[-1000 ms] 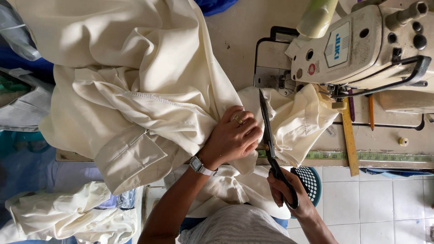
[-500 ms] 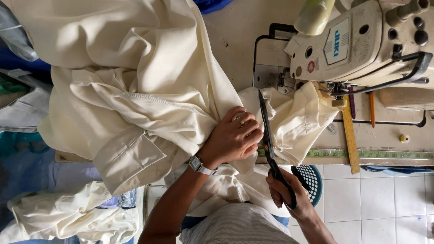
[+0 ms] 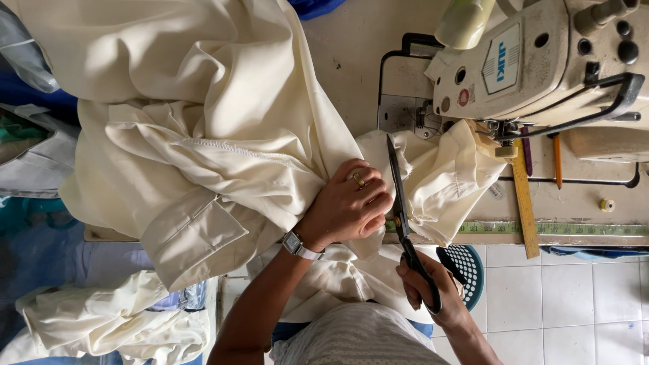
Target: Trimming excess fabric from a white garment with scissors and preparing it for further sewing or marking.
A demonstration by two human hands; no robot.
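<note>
That cream cloth (image 3: 223, 135) heaped on the table (image 3: 351, 47) looks soft and floppy, so the left hand (image 3: 345, 206) fists it (right hand (image 3: 426, 287) gripping the scissors (image 3: 400, 203)) beside the blade.

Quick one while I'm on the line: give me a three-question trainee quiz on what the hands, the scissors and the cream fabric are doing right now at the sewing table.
1. True or false: the left hand presses down on the cream fabric beside the blades.
2. Which hand holds the black scissors?
A. the left hand
B. the right hand
C. neither
3. Fill in: the scissor tips point toward the ______ at the far right of the table.

Key
1. True; its fist rests on bunched cloth just left of the blades.
2. B; its fingers sit in the handle loops.
3. Sewing machine; a wooden ruler lies below it.
</note>
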